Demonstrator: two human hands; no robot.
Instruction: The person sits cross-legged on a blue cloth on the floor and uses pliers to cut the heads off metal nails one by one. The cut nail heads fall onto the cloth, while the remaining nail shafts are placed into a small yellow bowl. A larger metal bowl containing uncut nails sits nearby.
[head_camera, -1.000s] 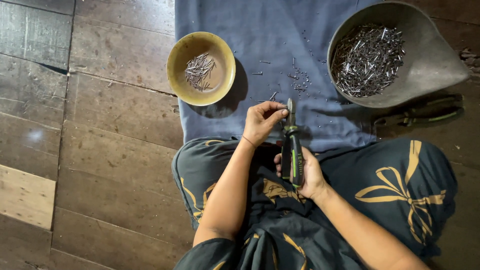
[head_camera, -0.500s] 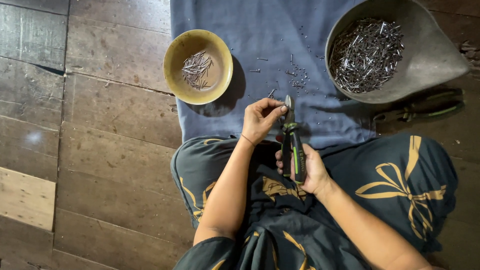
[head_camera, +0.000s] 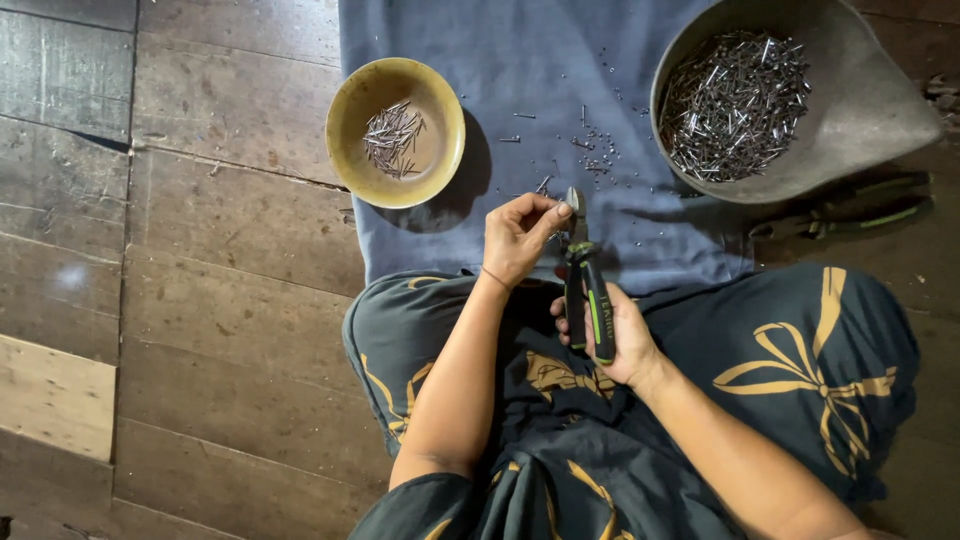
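My left hand (head_camera: 515, 238) pinches a tiny metal pin at the black-and-green cutters (head_camera: 586, 290) my right hand (head_camera: 610, 335) grips; fingertips risk a nip, offcuts may scatter off the blue cloth (head_camera: 520, 70)

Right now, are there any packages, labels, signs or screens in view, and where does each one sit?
No packages, signs or screens.
Printed marking: light lettering along the green-and-black grip of the pliers held in the right hand; too small to make out.
The yellow bowl, the grey pan and the blue cloth show no labels.
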